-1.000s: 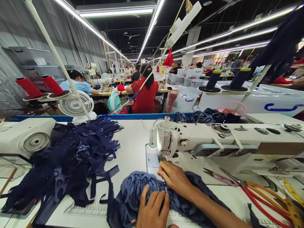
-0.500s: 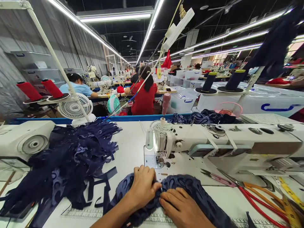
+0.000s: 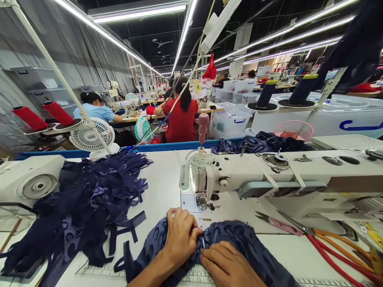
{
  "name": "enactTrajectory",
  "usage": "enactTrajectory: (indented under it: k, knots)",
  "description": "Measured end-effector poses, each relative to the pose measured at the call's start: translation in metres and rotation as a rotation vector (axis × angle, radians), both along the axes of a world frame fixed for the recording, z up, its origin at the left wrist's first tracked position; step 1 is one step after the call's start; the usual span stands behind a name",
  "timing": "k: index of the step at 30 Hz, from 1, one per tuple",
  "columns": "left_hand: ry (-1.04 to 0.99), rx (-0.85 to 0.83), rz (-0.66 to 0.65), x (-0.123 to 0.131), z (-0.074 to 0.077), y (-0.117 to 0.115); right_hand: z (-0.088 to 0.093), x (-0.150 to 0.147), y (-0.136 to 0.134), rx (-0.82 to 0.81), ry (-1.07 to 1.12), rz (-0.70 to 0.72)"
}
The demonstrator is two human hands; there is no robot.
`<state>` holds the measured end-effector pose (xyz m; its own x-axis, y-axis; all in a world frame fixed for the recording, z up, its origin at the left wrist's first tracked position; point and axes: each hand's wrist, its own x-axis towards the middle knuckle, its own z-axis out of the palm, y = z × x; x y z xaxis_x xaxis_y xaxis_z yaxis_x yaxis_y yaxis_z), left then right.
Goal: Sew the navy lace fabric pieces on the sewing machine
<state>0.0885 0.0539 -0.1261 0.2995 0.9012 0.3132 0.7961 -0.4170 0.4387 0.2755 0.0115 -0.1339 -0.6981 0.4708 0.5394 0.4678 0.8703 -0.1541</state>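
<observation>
A bunched navy patterned fabric [image 3: 239,235] lies on the white table in front of the sewing machine [image 3: 206,181]. My left hand [image 3: 182,235] is closed on its upper middle, with the thumb pointing right. Just right of it, my right hand [image 3: 226,261] pinches the same fabric, fingers together and partly hidden underneath. A small pale, shiny sliver shows on the cloth between the two hands; what it is I cannot make out. Both hands are on the near side of the machine's needle area, and the fabric is apart from the presser foot.
Left lies a heap of navy fabric strips [image 3: 98,199]. Pink-handled snips [image 3: 281,224] and orange-handled scissors [image 3: 338,241] lie right, near red handles or tubing [image 3: 329,259]. A printed ruler [image 3: 98,271] runs along the front edge. Beyond the table, co-workers sit at machines.
The view has shifted slightly. Both hands stay on the fabric in nearly the same place; the right hand sits a little lower, and more of the pale sliver shows between them.
</observation>
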Motion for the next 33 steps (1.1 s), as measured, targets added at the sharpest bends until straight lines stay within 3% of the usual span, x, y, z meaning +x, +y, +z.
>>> enactTrajectory:
  k: [4,9,12,16,20,23,26,33]
  knots:
    - [0.026,0.052,0.042,-0.004,0.000,0.006,0.011,0.007,-0.004,-0.137,0.008,0.020]
    - [0.044,0.150,0.103,-0.010,0.015,-0.006,0.023,0.024,-0.004,-0.373,0.180,-0.017]
    - [0.010,0.297,-0.028,-0.010,0.021,-0.030,0.025,0.023,0.003,-0.419,0.313,-0.084]
    - [0.060,0.625,-0.243,-0.009,0.002,-0.056,0.025,0.005,0.020,-0.443,0.243,-0.188]
    - [0.209,0.741,-0.251,-0.015,-0.035,-0.063,0.021,-0.014,0.044,-0.479,0.144,-0.275]
    - [0.302,0.764,-0.242,-0.022,-0.049,-0.065,0.018,-0.018,0.055,-0.515,0.120,-0.287]
    - [0.344,0.802,-0.211,-0.022,-0.049,-0.067,0.018,-0.017,0.058,-0.542,0.107,-0.291]
    - [0.194,0.782,-0.239,-0.013,-0.031,-0.066,0.018,-0.016,0.058,-0.555,0.118,-0.284]
